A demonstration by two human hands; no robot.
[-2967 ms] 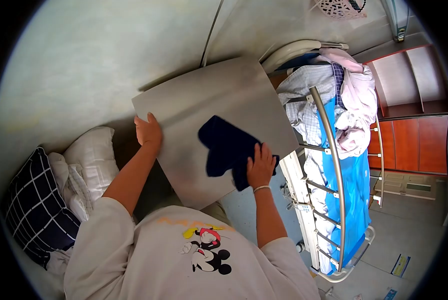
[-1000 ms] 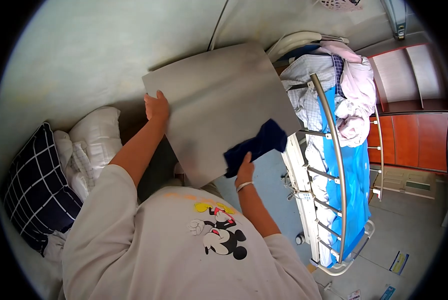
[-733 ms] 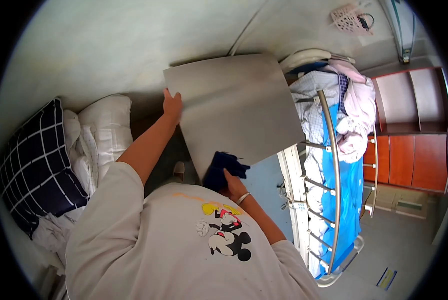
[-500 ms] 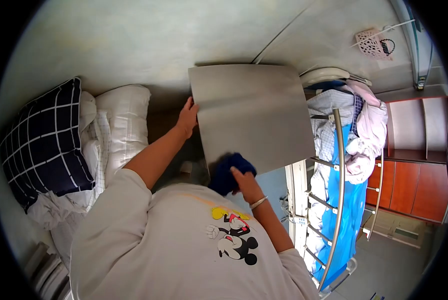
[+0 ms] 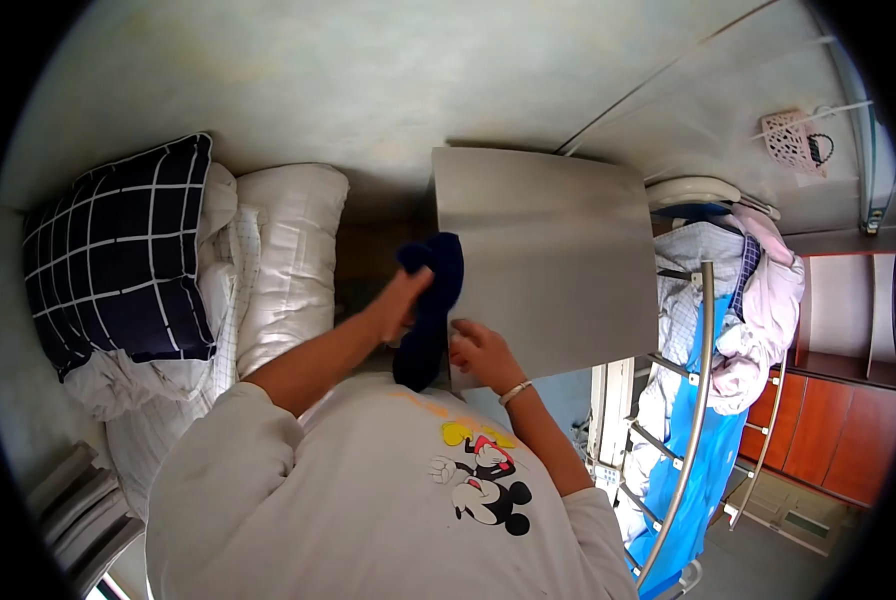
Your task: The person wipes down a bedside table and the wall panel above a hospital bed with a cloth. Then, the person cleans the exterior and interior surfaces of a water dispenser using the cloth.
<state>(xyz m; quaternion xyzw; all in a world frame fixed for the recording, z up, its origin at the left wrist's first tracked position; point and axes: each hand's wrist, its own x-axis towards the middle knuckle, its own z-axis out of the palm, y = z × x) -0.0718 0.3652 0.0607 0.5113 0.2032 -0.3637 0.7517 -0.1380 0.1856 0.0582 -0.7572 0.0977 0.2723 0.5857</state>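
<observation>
A dark blue cloth [image 5: 438,290] is bunched in my left hand [image 5: 400,305], whose fingers close around it. The cloth hangs at the left edge of a flat grey panel [image 5: 553,250], the top of a box-like piece whose sides are mostly hidden. Its lower end reaches down close to my shirt. My right hand [image 5: 480,355], with a bracelet [image 5: 515,392] on the wrist, is at the panel's near left corner. Its fingers are loosely bent and apart, with nothing seen in them; whether they touch the panel is unclear.
To the left lie a white pillow [image 5: 293,265] and a dark checked pillow [image 5: 128,250] on bedding. On the right stands a metal bed rail [image 5: 696,400] with blue cloth and clothes behind it. A pink basket [image 5: 793,145] hangs on the wall near a reddish cabinet [image 5: 818,430].
The blue cloth has passed from my right hand to my left hand. My left hand has left the panel's far left edge and come nearer. The view has shifted slightly left.
</observation>
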